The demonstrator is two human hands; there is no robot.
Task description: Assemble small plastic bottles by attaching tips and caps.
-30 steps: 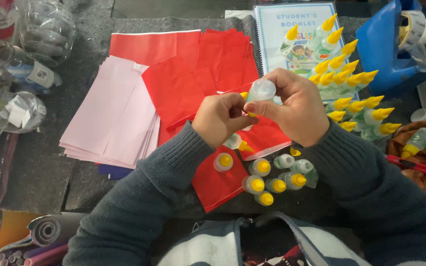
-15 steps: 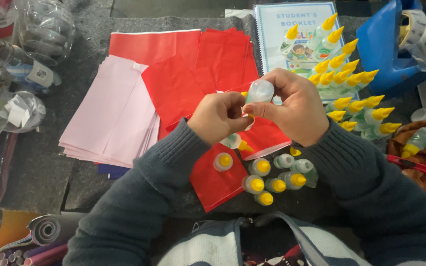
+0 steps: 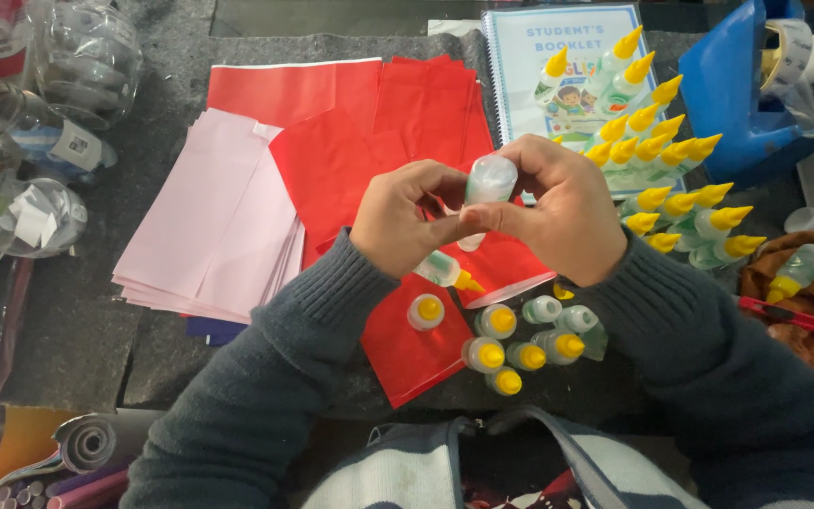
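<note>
- Nearest to you, a cluster of small upright glue bottles (image 3: 506,344) with yellow caps stands on a red paper sheet (image 3: 402,353) just below your hands; one capless bottle (image 3: 542,309) stands among them.
- Your left hand (image 3: 402,219) and your right hand (image 3: 558,212) meet above the red sheet, with fingertips touching at the middle.
- Both hands grasp one small translucent bottle (image 3: 489,181). Its rounded end points up and away from you. The right hand wraps around it from the right, and the left hand's thumb and fingers pinch it from the left.
- The lower end of that bottle is hidden behind your fingers, so you cannot tell whether it carries a cap.
- A further bottle (image 3: 447,270) with a yellow tip lies on its side directly beneath your left hand, on the red paper.
- To your left, a stack of pink paper (image 3: 214,226) lies flat, overlapped at its right edge by more red sheets (image 3: 369,123).
- To your right, a large group of yellow-tipped bottles (image 3: 666,170) lies in rows, partly over a spiral-bound booklet (image 3: 544,57).
- Farther right, a blue plastic container (image 3: 741,90) stands at the table edge.
- At the far left, clear plastic jars (image 3: 82,57) stand near the table's corner.
</note>
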